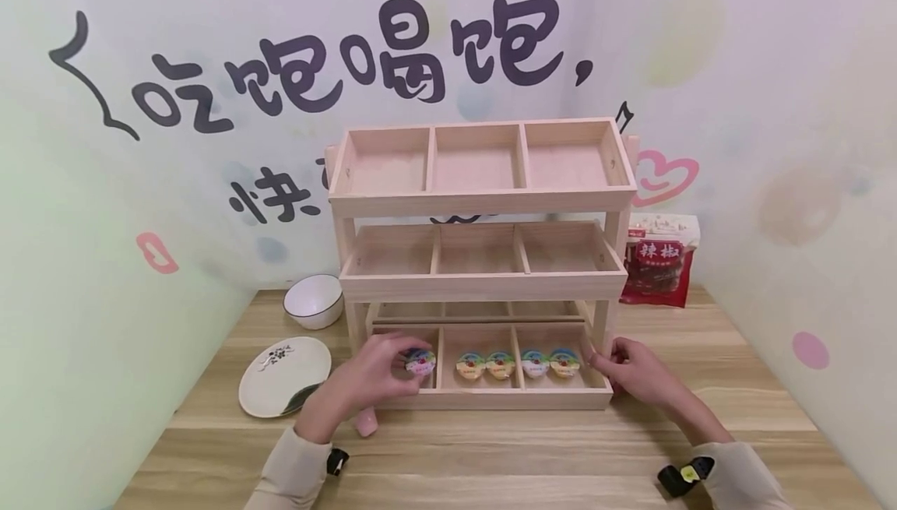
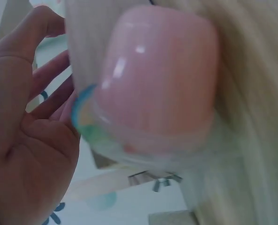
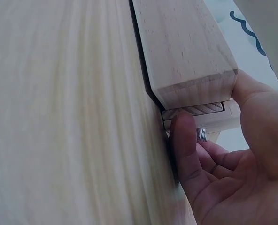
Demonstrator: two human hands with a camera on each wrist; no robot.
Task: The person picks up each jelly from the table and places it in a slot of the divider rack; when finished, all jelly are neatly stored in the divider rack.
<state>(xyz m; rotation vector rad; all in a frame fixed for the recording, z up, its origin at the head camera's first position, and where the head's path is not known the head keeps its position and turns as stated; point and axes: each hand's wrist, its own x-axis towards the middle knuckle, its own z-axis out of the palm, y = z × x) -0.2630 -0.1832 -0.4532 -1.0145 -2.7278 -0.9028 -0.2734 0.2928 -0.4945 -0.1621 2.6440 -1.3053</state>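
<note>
In the head view my left hand reaches into the left compartment of the bottom tray. Its thumb and fingers pinch a small jelly cup whose printed lid faces up. Two jelly cups sit in the middle compartment and two more in the right one. My right hand grips the right end of the wooden rack, thumb and fingers on different sides of it. A pink jelly cup stands close below my left hand, by the tray's front left corner.
Above are the middle tier and top tier, both with bare compartments. At left stand a white bowl and an oval plate. A red packet leans behind the rack at right. Walls enclose the wooden table.
</note>
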